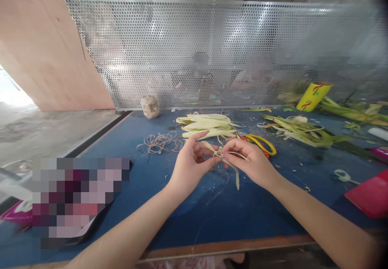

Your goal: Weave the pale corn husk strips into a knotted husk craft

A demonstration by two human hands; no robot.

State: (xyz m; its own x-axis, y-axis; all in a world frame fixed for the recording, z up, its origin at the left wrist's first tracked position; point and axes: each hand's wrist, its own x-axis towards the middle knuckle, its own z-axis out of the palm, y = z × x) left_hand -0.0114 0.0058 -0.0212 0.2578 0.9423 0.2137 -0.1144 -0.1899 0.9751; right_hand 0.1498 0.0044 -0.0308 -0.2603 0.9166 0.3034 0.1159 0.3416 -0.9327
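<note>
Pale husk strips (235,172) hang over the middle of the blue surface (230,216), pinched in the fingertips of the left hand (194,157) and right hand (251,159), probably to keep their gathered centre from slipping, with the husk pile (209,125) and yellow-handled tool (274,149) just beyond, seemingly for easy reach.

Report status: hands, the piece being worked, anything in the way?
Left hand and right hand close together, both pinching narrow pale green plant strip. Loose end dangling. Yellow loop-handled tool just beyond right hand; pale green husk pile further back.
</note>
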